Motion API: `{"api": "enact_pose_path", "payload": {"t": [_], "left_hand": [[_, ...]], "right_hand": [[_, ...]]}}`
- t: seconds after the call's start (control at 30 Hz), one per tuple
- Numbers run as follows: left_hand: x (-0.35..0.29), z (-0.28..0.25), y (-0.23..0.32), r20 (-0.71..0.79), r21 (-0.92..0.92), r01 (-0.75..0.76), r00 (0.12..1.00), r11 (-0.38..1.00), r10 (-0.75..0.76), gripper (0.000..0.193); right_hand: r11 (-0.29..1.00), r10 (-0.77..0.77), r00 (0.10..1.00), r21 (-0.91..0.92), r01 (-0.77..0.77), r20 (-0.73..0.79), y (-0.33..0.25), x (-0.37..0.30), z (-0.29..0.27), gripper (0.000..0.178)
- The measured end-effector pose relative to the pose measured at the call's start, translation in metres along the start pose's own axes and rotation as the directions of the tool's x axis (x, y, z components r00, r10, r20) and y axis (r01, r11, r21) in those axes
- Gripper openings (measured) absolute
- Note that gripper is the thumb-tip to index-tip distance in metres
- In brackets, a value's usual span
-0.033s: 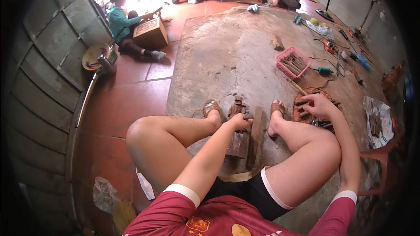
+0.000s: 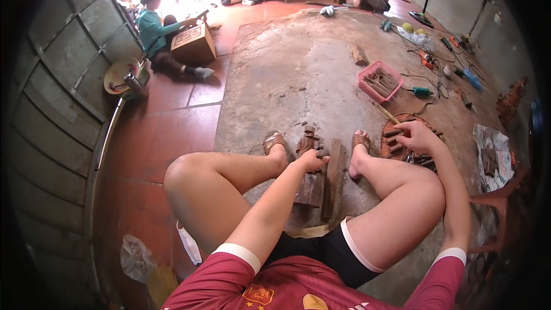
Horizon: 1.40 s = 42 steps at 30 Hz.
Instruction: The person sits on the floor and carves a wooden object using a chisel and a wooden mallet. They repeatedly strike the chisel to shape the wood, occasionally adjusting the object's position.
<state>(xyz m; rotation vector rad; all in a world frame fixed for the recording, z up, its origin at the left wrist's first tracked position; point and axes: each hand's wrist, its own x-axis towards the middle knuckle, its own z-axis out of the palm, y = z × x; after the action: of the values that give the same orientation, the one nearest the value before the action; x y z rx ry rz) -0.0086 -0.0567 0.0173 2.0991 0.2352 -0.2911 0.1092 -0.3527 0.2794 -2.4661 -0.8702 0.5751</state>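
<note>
My left hand (image 2: 311, 161) is closed between my feet, right against a dark brown carved wood piece (image 2: 305, 144). Its fingers are curled, and what they hold is hidden. Below it stands a dark wooden block (image 2: 309, 190), with a long plank (image 2: 331, 181) lying beside it on the right. Out to the right, my right hand (image 2: 418, 136) pinches a slim light-coloured wooden stick (image 2: 387, 113), which points up and to the left. Under that hand lies a round reddish tray (image 2: 385, 148) with several dark cylindrical tools or handles (image 2: 392, 134).
Beyond the tray sits a pink basket (image 2: 363, 85) of wooden sticks. Power tools and cords (image 2: 422, 91) lie along the right wall, near a white bag (image 2: 501, 163). At the far left a person (image 2: 154, 34) sits by a carved wooden box (image 2: 195, 46); others sit behind.
The whole view has shifted slightly. Both hands keep nearly the same places, the left by the carved wood and the right on the stick.
</note>
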Motion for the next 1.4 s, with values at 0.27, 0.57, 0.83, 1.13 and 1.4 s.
{"api": "enact_pose_path", "payload": {"t": [0.27,0.57,0.83,1.13,1.4], "left_hand": [[-0.012,0.009,-0.017,-0.307,-0.221,-0.112,0.951,0.969,0.04,0.045],[-0.031,-0.022,-0.031,-0.149,-0.659,0.148,0.936,0.738,-0.32,0.036],[-0.04,-0.05,-0.047,0.002,-0.609,0.197,0.969,0.769,-0.247,0.03],[-0.028,-0.054,-0.035,-0.038,-0.493,0.224,0.96,0.841,-0.278,0.035],[-0.032,-0.044,-0.013,-0.274,-0.491,0.239,0.871,0.838,-0.409,0.033]], "right_hand": [[0.958,0.116,0.989,0.273,-0.087,-0.09,0.043,-0.025,-0.01,0.037],[0.997,0.039,0.999,-0.072,-0.038,0.007,-0.022,-0.084,-0.005,0.038],[0.976,-0.023,0.983,-0.211,0.062,0.182,-0.018,-0.053,0.009,0.038],[0.724,0.138,0.957,-0.685,0.079,0.256,0.007,0.069,-0.003,0.04],[0.919,0.342,0.708,-0.064,-0.388,0.618,0.003,0.164,0.159,0.056]]}}
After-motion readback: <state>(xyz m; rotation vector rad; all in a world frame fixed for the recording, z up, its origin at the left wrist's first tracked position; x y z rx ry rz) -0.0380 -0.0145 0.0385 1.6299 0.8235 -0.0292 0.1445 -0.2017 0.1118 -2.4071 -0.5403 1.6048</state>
